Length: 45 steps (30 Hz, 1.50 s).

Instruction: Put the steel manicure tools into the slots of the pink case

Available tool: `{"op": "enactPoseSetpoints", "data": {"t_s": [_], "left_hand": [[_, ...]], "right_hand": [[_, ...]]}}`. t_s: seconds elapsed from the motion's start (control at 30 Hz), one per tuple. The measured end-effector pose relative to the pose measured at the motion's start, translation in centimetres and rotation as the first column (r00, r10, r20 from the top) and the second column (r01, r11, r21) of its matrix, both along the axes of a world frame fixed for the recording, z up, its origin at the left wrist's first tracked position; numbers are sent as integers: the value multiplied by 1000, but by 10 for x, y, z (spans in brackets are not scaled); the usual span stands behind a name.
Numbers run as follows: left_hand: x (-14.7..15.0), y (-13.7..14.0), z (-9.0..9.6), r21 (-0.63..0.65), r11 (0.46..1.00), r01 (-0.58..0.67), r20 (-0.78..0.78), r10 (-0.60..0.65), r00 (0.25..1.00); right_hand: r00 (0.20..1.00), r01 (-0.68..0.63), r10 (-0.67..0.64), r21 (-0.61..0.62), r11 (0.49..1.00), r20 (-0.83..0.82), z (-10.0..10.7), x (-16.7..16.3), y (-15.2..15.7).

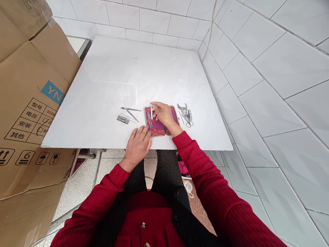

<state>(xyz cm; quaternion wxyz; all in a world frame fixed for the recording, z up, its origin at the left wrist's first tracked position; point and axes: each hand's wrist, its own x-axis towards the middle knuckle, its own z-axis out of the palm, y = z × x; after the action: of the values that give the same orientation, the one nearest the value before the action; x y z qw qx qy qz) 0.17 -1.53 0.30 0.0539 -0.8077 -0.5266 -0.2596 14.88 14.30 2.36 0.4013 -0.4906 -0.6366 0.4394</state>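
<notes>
An open manicure case (pixel 157 131) with a purple lining and red trim lies near the table's front edge. Several slim metal tools (pixel 149 118) sit in its left half. My right hand (pixel 163 113) is over the case, fingers pinched on a slim silver manicure tool (pixel 151 112), held upright; its lower end is near the red loops. My left hand (pixel 138 144) lies flat with fingers stretched out, fingertips at the case's near left corner. Right of the case lie small scissors (pixel 189 124), a nail clipper (pixel 190 113) and a cuticle nipper (pixel 183 108).
Left of the case are a V-shaped metal tool (pixel 130 111) and a small flat rectangular item (pixel 122 119) on the white table (pixel 154 75). A large cardboard box (pixel 31 92) stands at the left. Tiled walls (pixel 257 85) border the back and right.
</notes>
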Motion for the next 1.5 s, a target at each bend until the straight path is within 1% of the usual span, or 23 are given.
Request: {"op": "enactPoseSetpoints", "data": {"t_s": [0.1,0.17,0.2,0.27,0.37,0.67,0.9,1.0,1.17,1.3,1.5], "left_hand": [[0,0,0,-2,1000,-5,-12,5,1000],[0,0,1,-1,1000,-5,-19,5,1000],[0,0,1,4,1000,-6,-22,6,1000],[0,0,2,15,1000,-7,-29,8,1000],[0,0,2,13,1000,-5,-22,6,1000],[0,0,0,5,1000,-5,-4,5,1000],[0,1,0,7,1000,-6,-9,6,1000],[0,1,1,19,1000,-13,-20,13,1000],[0,1,0,5,1000,-2,-2,2,1000],[0,1,0,7,1000,-2,-2,2,1000],[0,1,0,6,1000,-5,0,5,1000]], "right_hand": [[978,14,-49,168,986,202,2,2,1],[932,7,-103,267,964,348,6,2,1],[903,1,-127,293,956,411,7,2,1],[847,-11,-154,307,952,508,10,1,0],[794,-36,-160,307,951,587,11,0,-1],[778,-90,-122,302,949,616,10,2,-8],[767,-85,-128,298,951,629,7,1,-14],[769,-106,-129,324,940,626,4,2,-18],[771,-149,-131,377,914,623,0,4,-25],[763,-158,-131,379,912,633,1,4,-29],[783,-157,-123,386,909,610,1,6,-31]]}}
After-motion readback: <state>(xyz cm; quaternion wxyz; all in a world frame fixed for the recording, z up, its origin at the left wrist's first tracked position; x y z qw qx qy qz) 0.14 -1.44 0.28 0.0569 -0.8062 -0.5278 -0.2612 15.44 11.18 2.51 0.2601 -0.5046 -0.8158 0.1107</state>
